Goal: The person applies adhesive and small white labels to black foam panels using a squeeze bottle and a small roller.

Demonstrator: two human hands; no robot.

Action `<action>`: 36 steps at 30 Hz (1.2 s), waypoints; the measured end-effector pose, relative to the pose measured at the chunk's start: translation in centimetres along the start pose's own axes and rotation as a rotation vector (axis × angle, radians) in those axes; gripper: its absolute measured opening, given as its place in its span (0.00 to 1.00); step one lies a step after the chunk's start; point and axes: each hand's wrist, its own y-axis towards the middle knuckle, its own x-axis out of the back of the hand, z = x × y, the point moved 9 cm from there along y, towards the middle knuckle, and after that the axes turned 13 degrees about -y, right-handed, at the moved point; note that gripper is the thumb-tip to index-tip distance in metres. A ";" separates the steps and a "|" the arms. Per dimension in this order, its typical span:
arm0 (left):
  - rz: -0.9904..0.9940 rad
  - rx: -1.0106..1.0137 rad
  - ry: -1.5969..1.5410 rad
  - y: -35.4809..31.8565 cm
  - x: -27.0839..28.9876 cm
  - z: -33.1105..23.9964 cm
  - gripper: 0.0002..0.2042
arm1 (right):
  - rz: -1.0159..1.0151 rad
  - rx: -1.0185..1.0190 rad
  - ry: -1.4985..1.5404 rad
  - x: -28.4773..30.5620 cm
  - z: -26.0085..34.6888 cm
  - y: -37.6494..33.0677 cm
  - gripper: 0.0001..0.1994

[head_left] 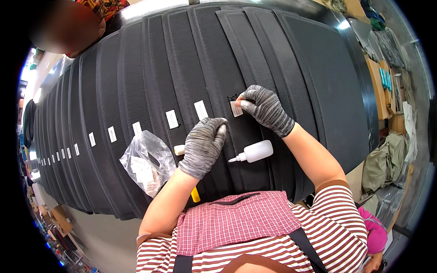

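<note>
My right hand [266,109], in a grey striped glove with bare fingertips, pinches at the upper edge of a small white label [236,109] on a black ribbed panel. My left hand [202,148], gloved alike, hovers lower left with thumb and fingers pressed together; whatever they hold, if anything, is hidden. Beyond its knuckles lies another white label [200,109]. A white squeeze bottle [257,151] with a narrow nozzle lies on its side below my right hand. Beside my left wrist are a clear plastic bag [148,161] with labels inside and a small cream-and-white piece [179,149].
Overlapping black panels [314,68] cover the table, with a row of white labels [112,134] running left. A yellow strip [195,194] shows by my left forearm. Another person [68,27] is at the far left, and a pink sleeve [373,230] shows at lower right.
</note>
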 end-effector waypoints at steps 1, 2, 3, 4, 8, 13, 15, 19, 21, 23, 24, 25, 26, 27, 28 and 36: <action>-0.003 -0.010 0.016 0.1 -0.1 0.0 0.09 | 0.014 -0.021 -0.018 0.2 0.2 0.1 0.09; -0.007 -0.019 0.031 0.1 -0.3 -0.1 0.09 | -0.004 -0.019 -0.017 0.2 0.1 0.2 0.09; 0.002 -0.018 0.045 0.2 -0.4 -0.1 0.09 | -0.023 -0.018 -0.018 0.2 0.0 0.2 0.10; 0.010 -0.018 0.058 0.4 -0.5 -0.2 0.09 | -0.042 -0.017 -0.019 0.1 -0.1 0.2 0.10; 0.020 -0.045 0.113 0.7 -1.0 -0.5 0.10 | -0.090 0.005 -0.003 0.2 0.1 0.2 0.07; 0.070 -0.067 0.201 1.1 -1.8 -0.8 0.11 | -0.117 -0.008 -0.021 0.2 -0.1 0.3 0.07; 0.075 -0.072 0.199 1.1 -1.9 -0.7 0.11 | -0.112 -0.017 -0.026 0.2 -0.1 0.4 0.07; 0.071 -0.068 0.191 1.0 -2.1 -0.6 0.11 | -0.085 -0.047 -0.044 0.0 -0.2 0.4 0.07; 0.065 -0.071 0.187 0.9 -2.1 -0.6 0.11 | -0.100 -0.055 -0.023 -0.1 -0.4 0.3 0.08; 0.061 -0.076 0.182 0.8 -2.0 -0.7 0.11 | -0.142 -0.055 0.009 -0.3 -0.8 0.2 0.11; 0.051 -0.087 0.169 0.7 -1.8 -0.9 0.10 | -0.132 -0.080 0.017 -0.3 -0.9 0.2 0.13; 0.041 -0.098 0.156 0.6 -1.5 -1.0 0.10 | -0.122 -0.103 0.025 -0.2 -0.8 0.2 0.15; 0.028 -0.109 0.143 0.3 -1.2 -1.1 0.10 | -0.111 -0.125 0.032 -0.2 -0.7 0.2 0.17; -0.007 -0.106 0.106 0.0 -0.3 -1.5 0.10 | -0.154 -0.127 0.056 0.2 -0.4 0.0 0.17; -0.045 -0.104 0.069 -0.4 0.8 -2.0 0.10 | -0.196 -0.128 0.081 0.7 -0.2 -0.2 0.18; -0.600 -0.102 -0.139 -11.1 16.1 -1.9 0.09 | 0.239 0.520 0.148 -5.7 16.5 -11.8 0.16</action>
